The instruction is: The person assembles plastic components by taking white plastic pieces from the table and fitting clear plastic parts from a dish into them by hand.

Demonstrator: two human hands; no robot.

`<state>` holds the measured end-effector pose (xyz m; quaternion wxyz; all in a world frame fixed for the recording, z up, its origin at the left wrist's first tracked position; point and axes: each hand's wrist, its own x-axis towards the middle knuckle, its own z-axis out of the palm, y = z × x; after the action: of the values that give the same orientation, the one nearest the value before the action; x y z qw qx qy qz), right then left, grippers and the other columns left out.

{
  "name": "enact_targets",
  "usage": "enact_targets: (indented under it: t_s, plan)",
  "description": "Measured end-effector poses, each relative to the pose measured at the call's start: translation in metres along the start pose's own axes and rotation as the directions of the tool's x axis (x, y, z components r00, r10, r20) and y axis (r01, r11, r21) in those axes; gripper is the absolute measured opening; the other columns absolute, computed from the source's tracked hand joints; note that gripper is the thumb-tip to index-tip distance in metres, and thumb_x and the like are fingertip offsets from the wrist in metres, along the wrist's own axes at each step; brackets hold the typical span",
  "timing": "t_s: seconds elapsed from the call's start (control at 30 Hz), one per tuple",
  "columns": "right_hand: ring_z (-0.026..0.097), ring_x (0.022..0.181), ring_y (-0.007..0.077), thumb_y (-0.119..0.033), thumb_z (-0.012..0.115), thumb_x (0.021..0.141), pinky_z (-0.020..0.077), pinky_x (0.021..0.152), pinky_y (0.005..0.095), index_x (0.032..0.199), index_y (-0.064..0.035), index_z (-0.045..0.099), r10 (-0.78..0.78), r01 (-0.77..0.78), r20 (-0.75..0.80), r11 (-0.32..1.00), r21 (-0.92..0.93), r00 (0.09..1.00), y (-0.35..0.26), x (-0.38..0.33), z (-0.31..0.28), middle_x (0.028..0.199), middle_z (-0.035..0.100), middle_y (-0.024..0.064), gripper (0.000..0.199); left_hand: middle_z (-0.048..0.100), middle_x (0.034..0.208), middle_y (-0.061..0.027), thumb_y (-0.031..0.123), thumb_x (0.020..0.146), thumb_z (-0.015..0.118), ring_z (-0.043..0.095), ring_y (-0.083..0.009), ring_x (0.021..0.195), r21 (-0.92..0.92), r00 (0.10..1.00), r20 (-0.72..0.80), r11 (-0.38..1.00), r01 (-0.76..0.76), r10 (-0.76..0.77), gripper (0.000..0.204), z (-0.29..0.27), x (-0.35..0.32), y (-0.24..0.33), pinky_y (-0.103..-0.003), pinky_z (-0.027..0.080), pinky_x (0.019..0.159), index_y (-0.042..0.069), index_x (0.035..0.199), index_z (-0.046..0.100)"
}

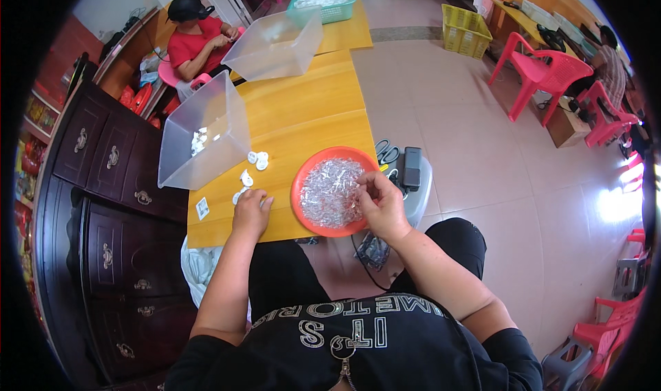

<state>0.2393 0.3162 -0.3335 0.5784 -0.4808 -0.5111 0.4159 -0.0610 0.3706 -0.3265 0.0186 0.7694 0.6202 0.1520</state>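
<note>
Wooden tabletop (310, 126) with an orange bowl (300, 184) of small clear packets (330, 191) at its near edge.
Right hand (381, 202) pinches packets in the bowl; left hand (251, 212) rests curled beside small white round pieces (246, 179), near a clear plastic bin (203, 133).

A small white square label (202, 208) lies flat on the bench's (303, 115) near left edge. Red and yellow packages (31, 143) crowd shelves at far left, too blurred to detail.
</note>
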Motion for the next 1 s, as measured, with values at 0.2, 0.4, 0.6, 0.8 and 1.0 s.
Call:
enact_targets:
  t_s: [0.2, 0.4, 0.6, 0.8, 1.0]
  plan:
    - [0.061, 0.074, 0.0094, 0.006, 0.056, 0.09, 0.0504, 0.069, 0.0233, 0.102, 0.0001, 0.055, 0.054, -0.053, 0.0, 0.973, 0.224, 0.999, 0.003, 0.0, -0.005, 0.084, 0.06, 0.0015, 0.013, 0.064, 0.1, -0.0205, 0.024, 0.082, 0.07, 0.058, -0.0378, 0.101, 0.125, 0.987, 0.139, 0.99, 0.059, -0.077, 0.031, -0.012, -0.003, 0.003, -0.045, 0.047, 0.09, 0.001, 0.104, 0.067]
    - [0.061, 0.075, 0.0091, 0.005, 0.059, 0.089, 0.0506, 0.07, 0.0235, 0.098, 0.0001, 0.059, 0.129, -0.124, 0.006, 0.942, 0.312, 0.992, -0.002, 0.002, -0.009, 0.082, 0.062, 0.0017, 0.011, 0.065, 0.099, -0.0189, 0.018, 0.08, 0.072, 0.06, -0.0362, 0.097, 0.031, 0.996, 0.053, 0.997, 0.066, -0.068, 0.03, -0.011, -0.001, 0.008, -0.044, 0.049, 0.087, 0.001, 0.105, 0.067]
    - [0.059, 0.077, 0.0077, 0.002, 0.064, 0.088, 0.049, 0.072, 0.0224, 0.094, 0.0007, 0.065, 0.193, -0.19, 0.024, 0.928, 0.321, 0.981, -0.006, -0.001, -0.007, 0.085, 0.064, 0.0008, 0.006, 0.064, 0.094, -0.0124, 0.007, 0.079, 0.075, 0.064, -0.0224, 0.086, -0.454, 0.988, -0.149, 0.884, -0.112, 0.049, 0.031, -0.025, 0.004, 0.071, -0.032, 0.053, 0.073, 0.003, 0.108, 0.066]
    - [0.058, 0.072, 0.0054, -0.001, 0.065, 0.089, 0.0482, 0.066, 0.0213, 0.092, 0.0011, 0.065, 0.099, -0.11, 0.051, 0.95, 0.293, 0.994, -0.008, -0.006, -0.002, 0.079, 0.062, -0.0003, 0.004, 0.066, 0.092, -0.0106, 0.003, 0.08, 0.073, 0.066, -0.0151, 0.077, -0.687, 0.991, -0.088, 0.714, -0.134, 0.101, 0.033, -0.027, -0.011, 0.12, -0.027, 0.054, 0.068, 0.001, 0.111, 0.062]
    - [0.057, 0.066, 0.0052, -0.004, 0.064, 0.091, 0.0477, 0.06, 0.0212, 0.088, 0.0002, 0.062, 0.077, -0.124, 0.184, 0.958, 0.257, 0.98, -0.02, -0.015, -0.001, 0.074, 0.06, -0.0002, 0.006, 0.066, 0.091, -0.0101, 0.002, 0.08, 0.072, 0.065, -0.0142, 0.072, -0.705, 0.99, -0.076, 0.695, -0.14, 0.121, 0.033, -0.032, -0.018, 0.14, -0.026, 0.053, 0.066, 0.001, 0.112, 0.063]
